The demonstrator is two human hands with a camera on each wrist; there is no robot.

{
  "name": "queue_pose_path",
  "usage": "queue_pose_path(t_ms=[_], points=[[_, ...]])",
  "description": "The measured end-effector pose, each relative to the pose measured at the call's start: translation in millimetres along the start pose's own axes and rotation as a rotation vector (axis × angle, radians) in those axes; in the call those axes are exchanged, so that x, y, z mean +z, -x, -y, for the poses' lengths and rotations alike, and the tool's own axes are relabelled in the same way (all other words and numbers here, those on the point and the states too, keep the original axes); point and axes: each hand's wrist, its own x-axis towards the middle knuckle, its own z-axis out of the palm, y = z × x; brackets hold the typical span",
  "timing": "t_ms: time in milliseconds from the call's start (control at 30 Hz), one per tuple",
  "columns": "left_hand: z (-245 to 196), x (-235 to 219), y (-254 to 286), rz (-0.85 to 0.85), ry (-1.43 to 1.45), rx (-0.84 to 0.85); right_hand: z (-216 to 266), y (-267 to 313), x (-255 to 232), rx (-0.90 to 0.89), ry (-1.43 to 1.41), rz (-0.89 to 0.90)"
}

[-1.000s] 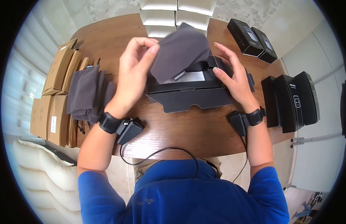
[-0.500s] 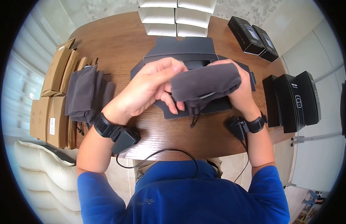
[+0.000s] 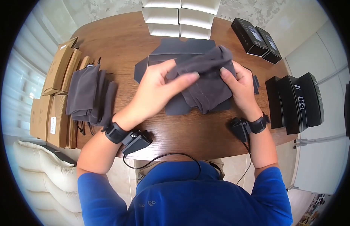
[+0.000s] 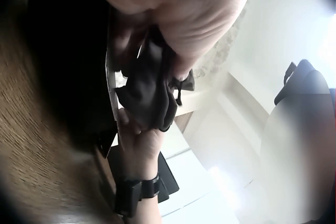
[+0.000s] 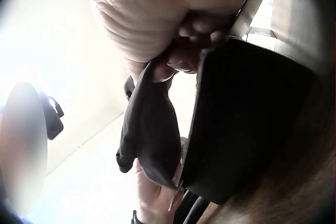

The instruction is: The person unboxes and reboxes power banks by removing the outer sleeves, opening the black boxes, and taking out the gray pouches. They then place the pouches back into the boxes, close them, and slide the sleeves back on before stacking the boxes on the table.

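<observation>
Over the middle of the table, both hands hold a dark grey cloth pouch (image 3: 211,90), creased and folded, with a stitched seam facing up. My left hand (image 3: 154,88) grips its left side, thumb on top and fingers mostly hidden behind the cloth. On the opposite side my right hand (image 3: 243,88) pinches it, thumb over the fabric. A short dark tie shows at the pouch (image 4: 149,87) in the left wrist view. Behind and below lies an opened black box (image 3: 182,46) with its flaps spread, its inside largely covered by the pouch and hands.
At left, more grey pouches (image 3: 84,92) lie stacked beside brown cardboard boxes (image 3: 56,75). Black boxes (image 3: 292,101) stand at the right edge, and two more black boxes (image 3: 248,36) lie at the back right. White bins (image 3: 178,17) stand at the back. A cable (image 3: 171,153) runs between the wrists.
The left hand lifted the pouch alone earlier, with the right hand at the box. Then both hands held it as a roll; now it is turned and partly opened out, seam showing.
</observation>
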Motion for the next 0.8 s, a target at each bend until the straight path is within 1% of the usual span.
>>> queue_pose_path(t_ms=[33, 100, 133, 167, 233, 300, 333, 367, 400, 467, 500, 533, 600, 633, 700, 733, 800], points=[[3, -6, -2, 0.001, 0.001, 0.000, 0, 0, 0, 0.001, 0.001, -0.001], [5, -23, -7, 0.096, 0.296, -0.188, 1, 1, 1, -0.023, 0.028, 0.008], [-1, -20, -8, 0.134, 0.408, -0.161, 2, 1, 2, -0.023, 0.028, 0.010], [-1, -19, -9, 0.131, 0.408, -0.161, 3, 1, 3, -0.025, 0.023, 0.000], [2, -18, -10, -0.073, 0.537, -0.184, 3, 0, 3, -0.028, 0.017, -0.010], [1, -22, -9, -0.050, 0.508, -0.173, 4, 1, 1, -0.026, 0.082, 0.023], [-1, -25, -10, 0.065, 0.440, -0.175, 7, 1, 0, -0.025, 0.083, 0.020], [-2, -25, -10, 0.178, 0.371, -0.177, 12, 2, -2, -0.011, 0.184, 0.106], [-1, -21, -8, 0.178, 0.371, -0.178, 15, 2, -3, 0.002, 0.284, 0.193], [0, -7, -1, 0.152, 0.204, -0.020, 16, 2, -2, -0.006, 0.298, 0.211], [-1, -6, 0, 0.152, 0.204, -0.021, 17, 2, -1, -0.013, 0.314, 0.230], [-4, -5, 0, 0.142, 0.126, -0.047, 18, 2, 0, -0.012, 0.314, 0.229], [-6, -5, 0, 0.105, 0.025, -0.090, 19, 2, 0, -0.052, 0.418, 0.259], [-6, -7, -1, 0.106, 0.026, -0.092, 20, 2, 1, -0.051, 0.418, 0.258], [-2, -10, -2, -0.013, 0.193, -0.116, 20, 1, 3, -0.077, 0.410, 0.236], [2, -11, -4, -0.045, 0.200, -0.075, 20, 1, 3, -0.077, 0.410, 0.235], [2, -12, -7, -0.065, 0.238, -0.062, 17, 0, 3, -0.063, 0.384, 0.188]])
